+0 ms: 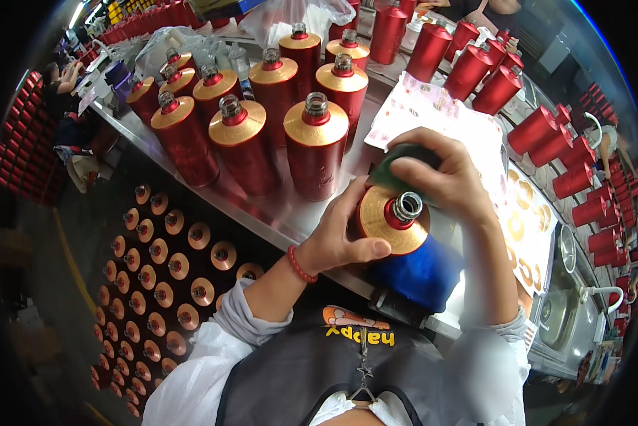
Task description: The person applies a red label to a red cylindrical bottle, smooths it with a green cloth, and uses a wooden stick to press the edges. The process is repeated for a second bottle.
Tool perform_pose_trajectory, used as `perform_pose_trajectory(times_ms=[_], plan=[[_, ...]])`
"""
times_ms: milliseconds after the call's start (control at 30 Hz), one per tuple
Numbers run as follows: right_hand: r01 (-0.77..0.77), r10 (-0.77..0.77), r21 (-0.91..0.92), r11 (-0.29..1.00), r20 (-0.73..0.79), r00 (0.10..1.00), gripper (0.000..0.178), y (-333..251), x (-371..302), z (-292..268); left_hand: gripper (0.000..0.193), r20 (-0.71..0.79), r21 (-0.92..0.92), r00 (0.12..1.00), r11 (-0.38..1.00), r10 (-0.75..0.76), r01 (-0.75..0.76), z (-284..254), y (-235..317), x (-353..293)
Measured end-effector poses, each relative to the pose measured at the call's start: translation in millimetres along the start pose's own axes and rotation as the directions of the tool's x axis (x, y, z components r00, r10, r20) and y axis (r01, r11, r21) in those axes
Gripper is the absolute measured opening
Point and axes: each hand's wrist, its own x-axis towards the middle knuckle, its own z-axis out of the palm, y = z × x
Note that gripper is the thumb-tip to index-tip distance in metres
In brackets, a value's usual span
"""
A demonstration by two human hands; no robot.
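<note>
A red bottle with a gold shoulder and an open glass neck (383,226) leans in front of me, its mouth tipped up toward me. My left hand (333,238) wraps around its near left side, thumb on the gold shoulder. In my right hand (443,167) is a dark green pad (385,177), pressed by the thumb and fingers at the bottle's far side, next to the gold edge. The pad's exact kind I cannot make out. Below the bottle lies a deep blue cloth or cushion (425,273). The bottle's lower body is hidden.
Several red bottles with gold shoulders (315,153) stand on the metal table left of centre. More (157,277) stand low at left. A white sheet (433,110) and a sheet with gold rings (523,192) lie right. Plain red bottles (468,67) and a sink (560,319) lie beyond.
</note>
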Motion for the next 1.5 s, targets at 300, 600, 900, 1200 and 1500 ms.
perform_pose_trajectory(times_ms=[300,600,900,1200,1500], plan=[[-0.004,0.009,0.028,1.0,-0.157,0.987,0.019,16.5,-4.3,5.6,0.09,-0.144,0.37,0.975,0.923,0.171,-0.107,11.7,-10.7,-17.7],[0.005,-0.007,0.013,1.0,0.093,0.996,0.024,5.1,22.5,-4.8,0.085,-0.048,-0.002,0.999,1.0,0.004,-0.004,4.3,-7.3,-8.1],[0.096,-0.063,-0.101,0.99,0.287,0.956,0.023,1.8,44.4,9.5,0.091,0.037,0.028,0.999,0.999,-0.023,0.022,-0.9,-3.8,-4.5],[0.111,-0.074,-0.121,0.987,0.277,0.958,0.024,-9.2,40.3,3.2,0.092,0.134,-0.031,0.989,0.997,-0.064,0.069,-15.0,-1.8,3.2],[0.099,-0.057,-0.091,0.991,0.383,0.922,0.025,-5.3,43.7,7.3,0.091,0.044,0.087,0.999,0.996,0.031,-0.034,-3.5,-10.4,-4.3]])
